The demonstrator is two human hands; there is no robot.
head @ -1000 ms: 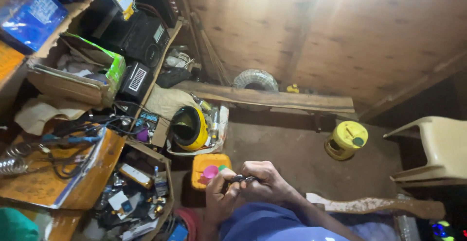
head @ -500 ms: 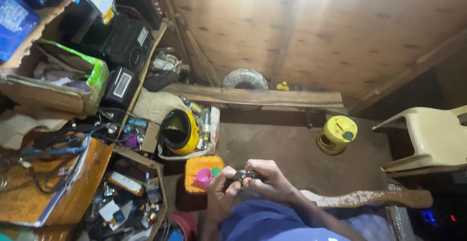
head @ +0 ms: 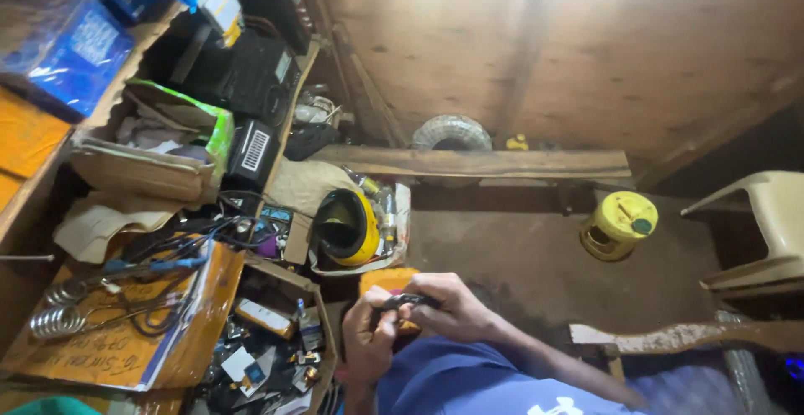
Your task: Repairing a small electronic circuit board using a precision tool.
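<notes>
- I see both hands meeting low in the frame, just over the blue-clad lap, working one small dark object (head: 408, 301).
- Left hand (head: 368, 340): fingers curled shut around the object's near end, thumb pressed on top.
- Right hand (head: 452, 310): fingers closed over the far end from above, pinching it.
- The object's long axis runs roughly left to right, bridging the two hands; neither hand is nearer, since both touch it. Too small and dark for me to name.
- Just beyond the hands, an orange box (head: 387, 282) sits on the dirt floor (head: 511, 247), partly hidden by them.
- Past that, a yellow helmet-like shell (head: 345, 227); a yellow canister (head: 618, 225) stands well apart to the right.
- Cluttered shelves (head: 285, 113) of electronics fill the left edge.
</notes>
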